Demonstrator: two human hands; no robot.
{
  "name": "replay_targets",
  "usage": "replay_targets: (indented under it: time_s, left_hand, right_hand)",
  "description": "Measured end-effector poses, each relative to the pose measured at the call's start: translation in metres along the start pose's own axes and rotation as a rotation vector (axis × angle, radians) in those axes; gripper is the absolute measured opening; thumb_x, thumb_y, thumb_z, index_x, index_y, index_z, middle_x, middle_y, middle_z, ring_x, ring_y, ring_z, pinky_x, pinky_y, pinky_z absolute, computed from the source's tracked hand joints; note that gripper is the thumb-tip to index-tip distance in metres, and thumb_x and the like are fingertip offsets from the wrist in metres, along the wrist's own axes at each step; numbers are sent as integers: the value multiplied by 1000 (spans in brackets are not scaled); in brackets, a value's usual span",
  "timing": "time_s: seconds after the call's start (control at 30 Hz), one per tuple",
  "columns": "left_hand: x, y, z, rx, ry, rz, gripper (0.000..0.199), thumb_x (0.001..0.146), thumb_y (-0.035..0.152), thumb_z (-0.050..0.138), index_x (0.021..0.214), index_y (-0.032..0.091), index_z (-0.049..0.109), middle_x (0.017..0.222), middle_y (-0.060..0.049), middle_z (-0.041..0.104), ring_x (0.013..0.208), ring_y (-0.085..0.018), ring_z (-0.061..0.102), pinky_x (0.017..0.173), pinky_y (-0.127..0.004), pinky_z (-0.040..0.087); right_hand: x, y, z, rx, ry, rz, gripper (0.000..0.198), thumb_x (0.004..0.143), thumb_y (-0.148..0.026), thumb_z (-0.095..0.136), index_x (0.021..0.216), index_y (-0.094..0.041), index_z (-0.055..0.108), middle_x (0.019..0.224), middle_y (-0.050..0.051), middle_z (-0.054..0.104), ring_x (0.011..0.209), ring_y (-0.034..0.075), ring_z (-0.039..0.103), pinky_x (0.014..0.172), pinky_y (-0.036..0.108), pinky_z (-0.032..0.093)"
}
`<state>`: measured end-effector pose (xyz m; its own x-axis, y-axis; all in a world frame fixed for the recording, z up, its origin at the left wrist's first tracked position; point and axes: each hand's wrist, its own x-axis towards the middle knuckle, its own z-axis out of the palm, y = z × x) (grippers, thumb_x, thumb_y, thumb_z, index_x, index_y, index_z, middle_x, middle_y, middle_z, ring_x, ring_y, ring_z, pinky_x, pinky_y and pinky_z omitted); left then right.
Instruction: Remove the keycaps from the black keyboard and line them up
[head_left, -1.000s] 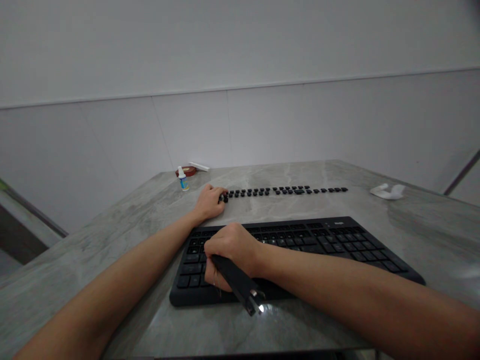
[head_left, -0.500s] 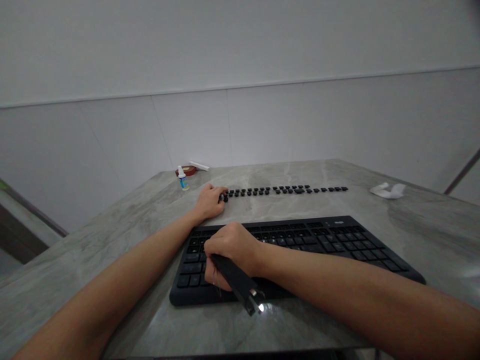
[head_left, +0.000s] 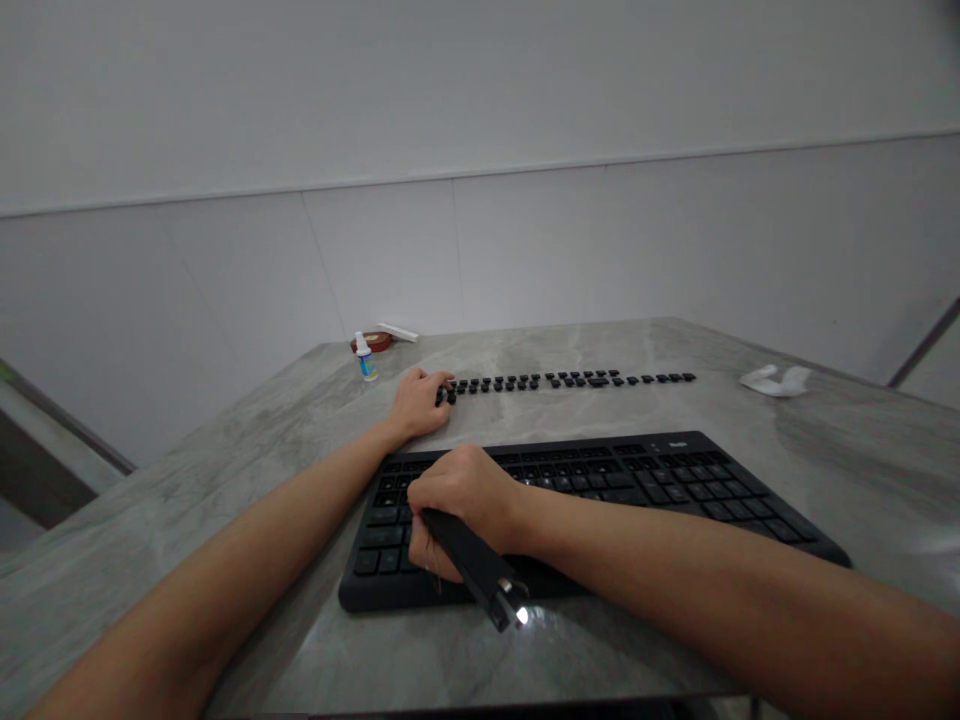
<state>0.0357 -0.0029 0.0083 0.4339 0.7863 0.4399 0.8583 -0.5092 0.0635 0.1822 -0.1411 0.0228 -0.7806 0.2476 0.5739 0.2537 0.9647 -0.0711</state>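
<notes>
The right hand is closing its grip around a black-handled tool, fist curled tight over the handle, whose metal-tipped end is sticking out toward the near edge of the desk. This hand is resting on the left part of the black keyboard, which is lying across the middle of the desk. The left hand is lying farther back, its fingers touching the left end of a row of loose black keycaps lined up beyond the keyboard; whether its grip is pinching a cap cannot be told. A small white bottle is standing near the far left corner, just in front of a red round item. A crumpled white cloth is lying at the far right.
</notes>
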Motion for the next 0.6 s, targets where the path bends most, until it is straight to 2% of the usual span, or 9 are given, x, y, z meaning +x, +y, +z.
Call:
replay_targets:
  time_s: [0.17, 0.33, 0.6]
  left_hand:
    - [0, -1, 1, -10, 8, -2, 55, 72, 19, 55, 126, 17, 56, 111, -3, 69, 101, -27, 52, 91, -40, 40]
    - [0, -2, 2, -29, 32, 2, 55, 69, 17, 57, 124, 17, 57, 109, -3, 69, 99, -27, 52, 89, -40, 41]
    - [0, -7, 2, -51, 131, -24, 56, 65, 0, 47, 116, 18, 62, 103, -1, 69, 96, -24, 52, 87, -36, 42]
  right_hand:
    - [0, -1, -2, 15, -7, 9, 23, 67, -26, 62, 56, -19, 43, 55, 0, 57, 49, 12, 52, 47, 22, 33]
    - [0, -2, 1, 28, 47, 22, 22, 66, -25, 61, 55, -19, 42, 53, -1, 55, 47, 11, 48, 48, 23, 33]
    - [0, -1, 0, 56, 47, 4, 22, 65, -25, 62, 55, -18, 44, 54, -1, 55, 47, 10, 47, 47, 23, 32]
